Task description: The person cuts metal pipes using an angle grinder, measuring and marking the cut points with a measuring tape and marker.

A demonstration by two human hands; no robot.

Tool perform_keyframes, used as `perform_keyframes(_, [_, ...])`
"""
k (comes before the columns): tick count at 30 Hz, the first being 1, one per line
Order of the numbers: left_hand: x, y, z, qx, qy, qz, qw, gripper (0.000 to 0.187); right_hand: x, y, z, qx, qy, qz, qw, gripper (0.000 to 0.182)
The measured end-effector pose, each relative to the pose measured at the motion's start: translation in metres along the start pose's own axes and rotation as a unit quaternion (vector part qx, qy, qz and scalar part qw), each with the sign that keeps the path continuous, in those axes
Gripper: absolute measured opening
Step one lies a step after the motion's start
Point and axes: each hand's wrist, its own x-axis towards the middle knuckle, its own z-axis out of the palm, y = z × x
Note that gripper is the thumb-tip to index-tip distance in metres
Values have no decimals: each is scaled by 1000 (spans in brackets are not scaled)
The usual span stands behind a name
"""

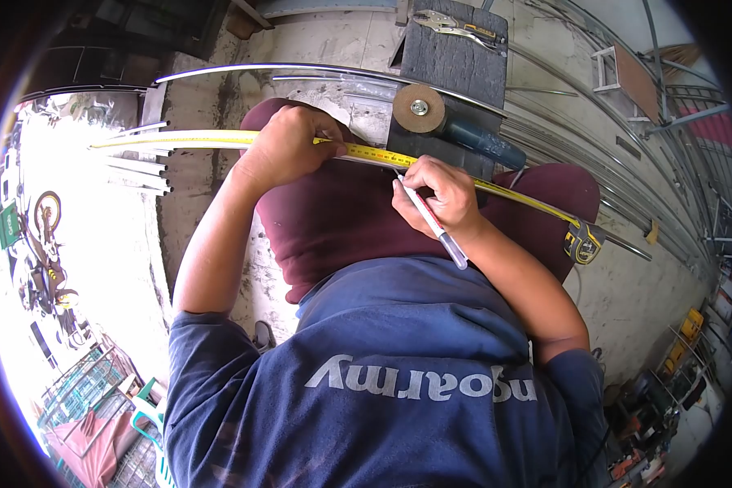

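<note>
A yellow measuring tape point(374, 153) runs across my lap along a thin metal tube point(622, 244), its case point(584, 242) lying at the tube's right end. My left hand point(291, 142) is closed on the tape and seems to press it to the tube. In my closed right hand point(439, 195) is a white marker pen point(435, 220), its tip at the tape's lower edge. Just beyond my hands, an angle grinder point(484, 146) with a brown disc point(419, 108) rests on a dark wooden board point(451, 65).
Locking pliers point(455, 26) lie on the board's far end. A long curved metal tube point(301, 71) crosses beyond my knees. Many metal tubes point(561, 130) lie on the floor at the right. More tube ends point(146, 175) show at the left.
</note>
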Motion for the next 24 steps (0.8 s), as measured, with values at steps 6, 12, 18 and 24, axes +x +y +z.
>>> perform_keyframes(6, [-3, 3, -3, -1, -4, -18, 1000, 19, -13, -1, -23, -23, 10, -9, 1000, 33])
perform_keyframes(12, [-3, -3, 0, -4, 12, 10, 1000, 15, -25, -2, -44, -43, 1, 3, 999, 34])
perform_keyframes(18, [-3, -3, 1, 3, 14, 16, 1000, 14, -23, -4, -44, -37, 4, -3, 999, 32])
perform_keyframes(24, [-4, -1, 1, -2, 15, 18, 1000, 14, -18, -3, -37, -13, 10, -10, 1000, 29])
